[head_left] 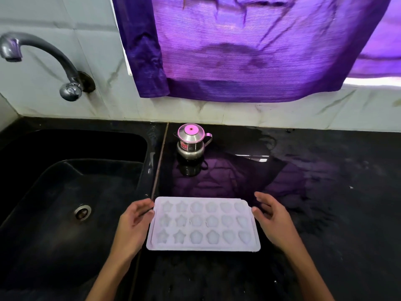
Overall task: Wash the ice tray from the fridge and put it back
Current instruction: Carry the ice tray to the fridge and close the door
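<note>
Partly blurred, both hands flank the ice tray.

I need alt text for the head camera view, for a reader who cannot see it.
A white plastic ice tray with star and heart moulds lies on a black stone counter, the left hand and right hand open at its ends. A black sink lies left, a steel pot behind.

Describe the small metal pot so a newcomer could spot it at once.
Start at the black sink and move right onto the black counter. The metal pot stands by the wall, beyond the white ice tray; it alone is shiny, lidded and handled.
</note>
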